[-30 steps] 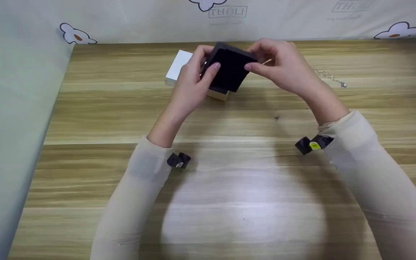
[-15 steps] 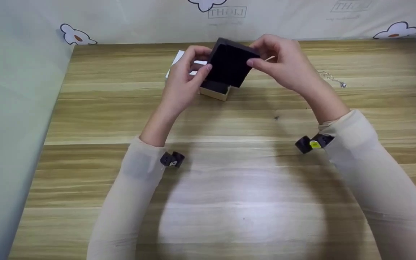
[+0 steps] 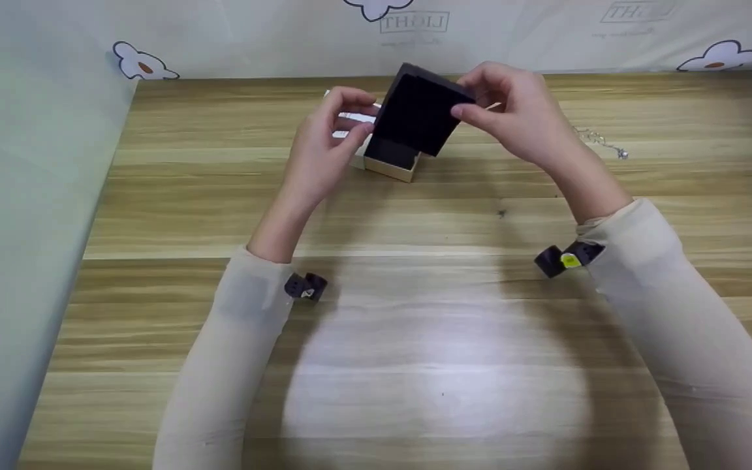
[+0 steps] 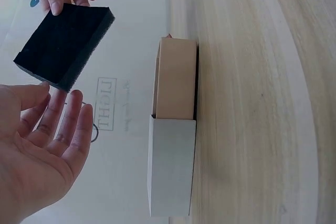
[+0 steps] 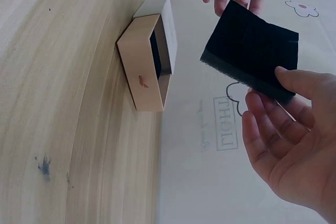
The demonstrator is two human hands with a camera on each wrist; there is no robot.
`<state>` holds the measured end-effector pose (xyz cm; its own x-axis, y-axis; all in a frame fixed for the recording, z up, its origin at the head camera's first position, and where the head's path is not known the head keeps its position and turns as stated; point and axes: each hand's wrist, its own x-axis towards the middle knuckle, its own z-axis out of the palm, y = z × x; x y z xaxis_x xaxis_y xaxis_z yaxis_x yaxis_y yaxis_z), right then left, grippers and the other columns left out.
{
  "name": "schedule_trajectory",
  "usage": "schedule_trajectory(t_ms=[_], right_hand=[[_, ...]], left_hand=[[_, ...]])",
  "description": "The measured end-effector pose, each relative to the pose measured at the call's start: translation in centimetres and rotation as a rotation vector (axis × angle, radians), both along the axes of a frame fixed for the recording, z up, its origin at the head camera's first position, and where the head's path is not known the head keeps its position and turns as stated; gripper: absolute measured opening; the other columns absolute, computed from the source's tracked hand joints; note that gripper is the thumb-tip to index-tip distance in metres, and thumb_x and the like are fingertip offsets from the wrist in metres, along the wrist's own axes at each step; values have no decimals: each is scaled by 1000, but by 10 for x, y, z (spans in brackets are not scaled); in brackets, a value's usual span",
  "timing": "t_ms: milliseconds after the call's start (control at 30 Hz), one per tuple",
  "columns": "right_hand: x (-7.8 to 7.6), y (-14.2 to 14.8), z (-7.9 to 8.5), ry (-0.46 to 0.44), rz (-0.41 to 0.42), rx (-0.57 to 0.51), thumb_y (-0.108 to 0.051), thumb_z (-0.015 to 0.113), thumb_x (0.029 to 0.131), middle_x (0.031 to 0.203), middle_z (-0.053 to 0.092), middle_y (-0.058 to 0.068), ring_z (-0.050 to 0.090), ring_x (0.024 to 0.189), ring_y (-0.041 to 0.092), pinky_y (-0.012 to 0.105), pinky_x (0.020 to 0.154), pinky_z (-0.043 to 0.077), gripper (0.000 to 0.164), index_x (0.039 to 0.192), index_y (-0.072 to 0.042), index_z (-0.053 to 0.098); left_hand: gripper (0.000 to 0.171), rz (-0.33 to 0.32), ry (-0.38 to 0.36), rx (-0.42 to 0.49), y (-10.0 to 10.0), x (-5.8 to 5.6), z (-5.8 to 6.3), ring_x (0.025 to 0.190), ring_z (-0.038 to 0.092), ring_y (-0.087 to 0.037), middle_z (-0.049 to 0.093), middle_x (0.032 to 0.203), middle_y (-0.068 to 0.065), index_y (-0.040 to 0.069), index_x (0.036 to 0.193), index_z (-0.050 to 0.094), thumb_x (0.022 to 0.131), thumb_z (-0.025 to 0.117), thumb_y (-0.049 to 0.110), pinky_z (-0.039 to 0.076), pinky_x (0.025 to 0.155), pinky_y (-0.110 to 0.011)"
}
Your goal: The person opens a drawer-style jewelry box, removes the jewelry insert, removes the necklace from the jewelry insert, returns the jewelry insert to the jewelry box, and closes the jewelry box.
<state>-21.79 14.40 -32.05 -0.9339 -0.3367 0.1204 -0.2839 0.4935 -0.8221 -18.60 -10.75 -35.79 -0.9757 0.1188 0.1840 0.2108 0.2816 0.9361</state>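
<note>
A square black foam pad (image 3: 420, 111) is held up at a tilt over the far part of the table. My right hand (image 3: 513, 114) pinches its right corner, thumb on the front face and fingers behind. At the opposite edge is my left hand (image 3: 314, 150), fingers relaxed and the thumb tip right at the pad's corner in the left wrist view. Below the pad stands a tan drawer box (image 5: 142, 61), partly slid out of its white sleeve (image 4: 172, 166). The drawer has a dark lining, and a small reddish ribbon tab (image 5: 142, 81) sits on its end.
A thin silver necklace (image 3: 598, 140) with a small pendant lies on the wooden table (image 3: 441, 326), right of the box near my right wrist. Behind the table rises a pale printed cloth backdrop (image 3: 252, 39). A small dark mark (image 3: 501, 213) shows on the wood.
My left hand has drawn away to the left from its grip over the pad's left side. The pad, in my right hand, has shifted slightly up and right, uncovering more of the drawer.
</note>
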Motion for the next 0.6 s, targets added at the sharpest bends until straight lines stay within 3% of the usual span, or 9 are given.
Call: schedule_trajectory(t_ms=[367, 600], right_hand=[[-3, 1, -3, -21, -15, 20, -14, 70, 92, 88, 66, -14, 63, 77, 3, 17, 66, 46, 18, 108, -6, 69], [-6, 0, -8, -69, -35, -26, -13, 70, 92, 87, 66, -14, 63, 73, 1, 16, 66, 48, 17, 107, -4, 69]], left_hand=[[25, 45, -86, -90, -10, -6, -6, 112, 65, -19, 68, 123, -10, 3, 123, 59, 98, 60, 5, 53, 98, -32], [27, 89, -96, -284, -19, -11, -16, 124, 59, -19, 67, 127, -6, 6, 124, 60, 97, 61, 7, 42, 109, -32]])
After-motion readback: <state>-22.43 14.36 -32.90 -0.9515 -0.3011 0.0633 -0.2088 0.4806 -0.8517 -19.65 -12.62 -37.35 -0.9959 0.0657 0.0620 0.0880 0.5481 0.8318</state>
